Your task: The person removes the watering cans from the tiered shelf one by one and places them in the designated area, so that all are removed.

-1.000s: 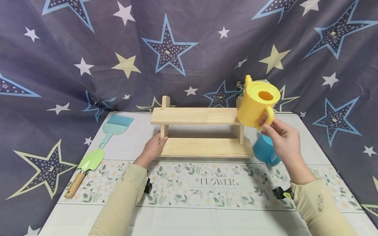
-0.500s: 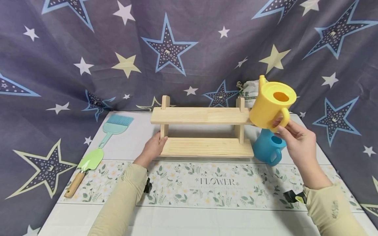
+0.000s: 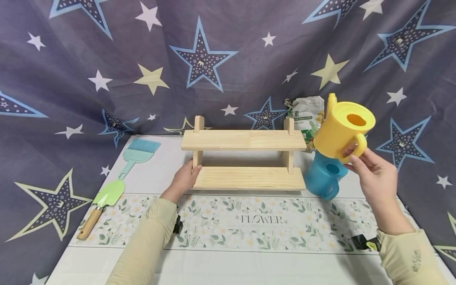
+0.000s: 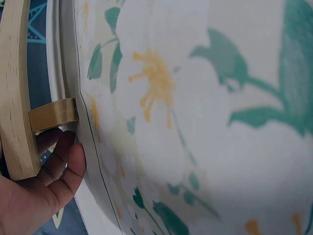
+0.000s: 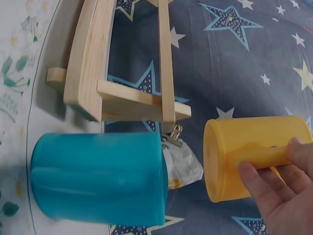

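On the right in the head view, my right hand grips the handle of a yellow watering can, held up off the table with its spout pointing up and away. Just below it stands a blue watering can, partly covered by the yellow one. A two-tier wooden shelf stands mid-table, both boards bare. My left hand holds the shelf's left end. In the left wrist view, the fingers curl round the end of a board. The right wrist view shows the yellow can apart from the blue one.
A white bag with a clip stands behind the shelf's right end. At the left lie a teal brush and dustpan and a green trowel with a wooden handle. A floral cloth strip runs across the table.
My right hand has carried the yellow watering can rightward, away from the shelf's right end. More of the white bag and blue can now shows. The left hand and shelf have stayed put.
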Tool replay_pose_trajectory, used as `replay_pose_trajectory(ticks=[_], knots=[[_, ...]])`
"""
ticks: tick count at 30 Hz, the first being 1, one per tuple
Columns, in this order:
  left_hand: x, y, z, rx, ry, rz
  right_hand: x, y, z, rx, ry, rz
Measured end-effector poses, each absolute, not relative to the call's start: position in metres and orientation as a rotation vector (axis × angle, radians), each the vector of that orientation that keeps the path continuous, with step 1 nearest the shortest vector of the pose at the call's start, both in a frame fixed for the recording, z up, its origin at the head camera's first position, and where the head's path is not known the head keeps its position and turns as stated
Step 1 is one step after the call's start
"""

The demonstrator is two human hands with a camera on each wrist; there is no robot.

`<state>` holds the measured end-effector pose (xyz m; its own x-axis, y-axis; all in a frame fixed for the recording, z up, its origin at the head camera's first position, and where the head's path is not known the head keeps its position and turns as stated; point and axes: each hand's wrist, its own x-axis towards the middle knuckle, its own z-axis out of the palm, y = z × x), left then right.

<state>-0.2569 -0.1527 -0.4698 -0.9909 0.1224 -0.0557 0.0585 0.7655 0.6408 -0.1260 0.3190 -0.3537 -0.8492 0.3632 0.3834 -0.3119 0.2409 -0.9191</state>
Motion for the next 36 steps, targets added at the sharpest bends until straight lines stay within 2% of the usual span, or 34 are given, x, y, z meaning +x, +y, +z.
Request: replay_pose_trajectory(ticks=[14,36], knots=[[-0.256,-0.153,-0.47,0.144,2.856,1.044,-0.115,0.34,-0.354,-0.205,-1.84,1.74],[-0.256,-0.154,-0.47,0.181,2.883,1.054,-0.108,0.376,-0.368,-0.216,-1.711,1.753]])
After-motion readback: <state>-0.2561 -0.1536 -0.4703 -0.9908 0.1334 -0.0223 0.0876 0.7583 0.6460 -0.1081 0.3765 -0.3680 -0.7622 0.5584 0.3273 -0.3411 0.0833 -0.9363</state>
